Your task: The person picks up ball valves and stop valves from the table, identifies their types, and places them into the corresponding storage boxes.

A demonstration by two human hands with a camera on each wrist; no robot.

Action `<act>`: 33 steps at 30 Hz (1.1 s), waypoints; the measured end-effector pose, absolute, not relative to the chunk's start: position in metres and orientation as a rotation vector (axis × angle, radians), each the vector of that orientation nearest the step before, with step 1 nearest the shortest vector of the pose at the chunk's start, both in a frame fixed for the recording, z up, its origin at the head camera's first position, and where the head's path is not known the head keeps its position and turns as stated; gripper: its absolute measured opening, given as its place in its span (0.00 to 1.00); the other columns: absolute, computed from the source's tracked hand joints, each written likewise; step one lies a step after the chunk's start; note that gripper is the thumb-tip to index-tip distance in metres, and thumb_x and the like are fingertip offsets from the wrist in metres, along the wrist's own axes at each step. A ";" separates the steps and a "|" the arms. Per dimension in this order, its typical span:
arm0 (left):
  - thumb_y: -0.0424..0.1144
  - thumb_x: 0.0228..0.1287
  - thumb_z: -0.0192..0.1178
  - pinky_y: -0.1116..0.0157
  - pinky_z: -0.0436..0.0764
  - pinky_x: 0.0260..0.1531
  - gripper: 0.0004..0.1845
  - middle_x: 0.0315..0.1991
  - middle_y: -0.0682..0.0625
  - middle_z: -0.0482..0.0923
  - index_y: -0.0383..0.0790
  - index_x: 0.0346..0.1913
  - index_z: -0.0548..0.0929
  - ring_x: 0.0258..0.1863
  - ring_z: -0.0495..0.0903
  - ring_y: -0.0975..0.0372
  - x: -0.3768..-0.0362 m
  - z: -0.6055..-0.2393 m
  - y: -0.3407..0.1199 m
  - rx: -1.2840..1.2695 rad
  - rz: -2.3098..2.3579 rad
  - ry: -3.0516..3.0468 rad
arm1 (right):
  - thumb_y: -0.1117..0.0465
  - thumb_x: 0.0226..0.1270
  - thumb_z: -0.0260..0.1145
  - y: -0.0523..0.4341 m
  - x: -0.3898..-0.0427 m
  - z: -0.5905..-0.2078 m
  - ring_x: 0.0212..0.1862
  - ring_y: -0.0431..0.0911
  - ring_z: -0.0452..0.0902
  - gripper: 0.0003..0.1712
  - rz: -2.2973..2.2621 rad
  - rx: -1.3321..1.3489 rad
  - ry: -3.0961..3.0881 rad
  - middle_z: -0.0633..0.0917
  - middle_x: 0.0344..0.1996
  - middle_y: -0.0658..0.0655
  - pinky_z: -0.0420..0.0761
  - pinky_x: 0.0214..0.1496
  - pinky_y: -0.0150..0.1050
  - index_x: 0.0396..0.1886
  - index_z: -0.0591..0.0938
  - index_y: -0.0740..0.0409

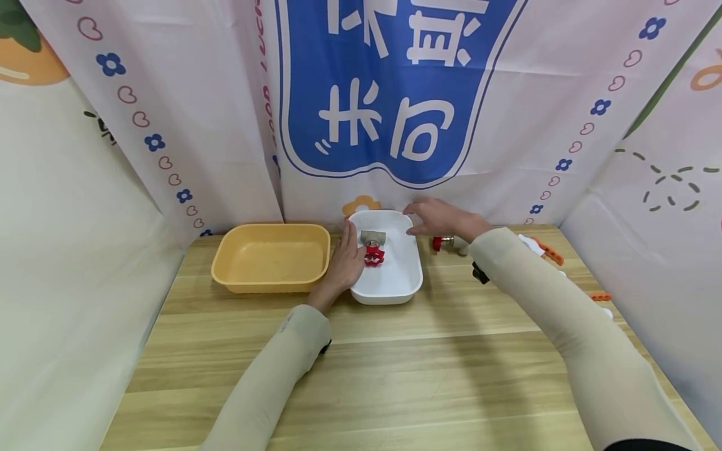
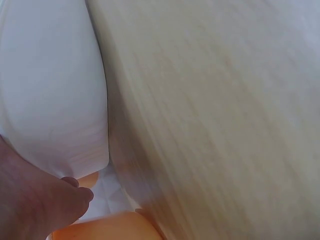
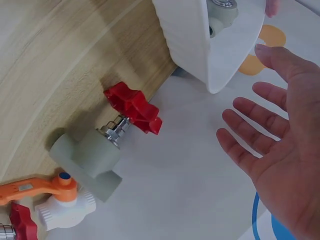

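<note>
Wooden table (image 1: 395, 376); two trays (one white (image 1: 406, 285)).

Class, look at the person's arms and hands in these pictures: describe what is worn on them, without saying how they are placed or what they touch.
Both arms wear long, close-fitting beige sleeves that end at the wrists. The left hand and right hand are bare: no gloves. A small dark strap or device shows under each wrist; details are too small to tell.
</note>
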State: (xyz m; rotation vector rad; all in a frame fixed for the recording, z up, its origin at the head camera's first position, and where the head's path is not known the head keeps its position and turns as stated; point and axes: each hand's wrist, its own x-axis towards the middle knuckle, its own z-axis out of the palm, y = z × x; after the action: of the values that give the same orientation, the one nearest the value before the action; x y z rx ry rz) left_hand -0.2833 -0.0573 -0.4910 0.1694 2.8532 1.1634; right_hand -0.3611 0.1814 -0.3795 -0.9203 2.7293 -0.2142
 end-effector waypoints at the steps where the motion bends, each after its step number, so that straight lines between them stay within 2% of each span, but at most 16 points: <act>1: 0.46 0.86 0.41 0.47 0.43 0.84 0.39 0.88 0.48 0.26 0.39 0.87 0.36 0.87 0.39 0.47 -0.283 -0.491 -0.057 0.167 1.165 2.853 | 0.52 0.72 0.75 0.182 -0.361 -0.380 0.68 0.59 0.77 0.33 -0.214 -0.914 2.731 0.81 0.68 0.65 0.78 0.72 0.56 0.71 0.80 0.63; 21: 0.46 0.85 0.41 0.47 0.44 0.84 0.40 0.88 0.48 0.25 0.38 0.86 0.35 0.87 0.38 0.47 -0.282 -0.490 -0.057 0.162 1.176 2.844 | 0.52 0.73 0.74 0.207 -0.367 -0.395 0.69 0.62 0.76 0.33 -0.185 -0.944 2.741 0.81 0.67 0.68 0.77 0.73 0.59 0.70 0.80 0.66; 33: 0.45 0.85 0.42 0.48 0.43 0.84 0.40 0.88 0.48 0.26 0.38 0.86 0.36 0.87 0.38 0.48 -0.283 -0.491 -0.057 0.167 1.197 2.847 | 0.59 0.69 0.75 0.220 -0.365 -0.406 0.66 0.63 0.78 0.35 -0.162 -0.934 2.717 0.79 0.68 0.69 0.78 0.71 0.59 0.71 0.77 0.68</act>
State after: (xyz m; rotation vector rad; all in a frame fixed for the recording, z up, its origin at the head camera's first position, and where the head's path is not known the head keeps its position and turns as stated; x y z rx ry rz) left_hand -0.2826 -0.0572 -0.4908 0.1672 2.8467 1.1968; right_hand -0.3652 0.2196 -0.4057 -0.9344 2.7167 -0.1624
